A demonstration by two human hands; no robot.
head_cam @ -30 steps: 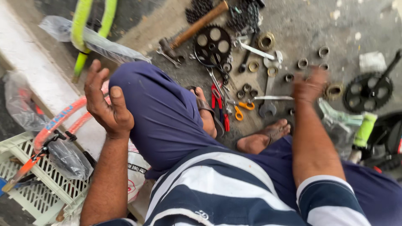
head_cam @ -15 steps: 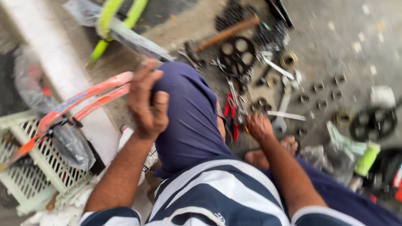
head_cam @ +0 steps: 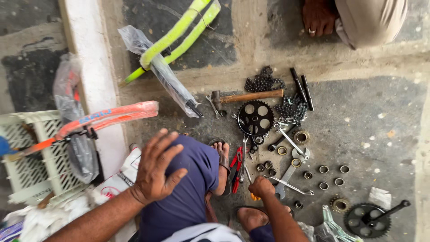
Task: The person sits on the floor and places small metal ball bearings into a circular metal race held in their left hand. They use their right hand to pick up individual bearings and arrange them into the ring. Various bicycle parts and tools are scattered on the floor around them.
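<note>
Down on the concrete floor [head_cam: 385, 116], among scattered bicycle parts, the right hand [head_cam: 262, 187] rests curled at the near end of a flat spanner [head_cam: 290, 186]; whether it grips the tool or something small beneath the knuckles I cannot tell. The spanner lies just right of that hand, its long axis running outward to the right and pointing away from the person. The left hand [head_cam: 156, 168] is well apart, spread flat on the blue-clad knee [head_cam: 192, 188] and holding nothing. Red-handled pliers [head_cam: 236, 168] lie just left of the right hand, running up toward the black chainring [head_cam: 255, 118]. The right hand is much the nearer to the spanner.
</note>
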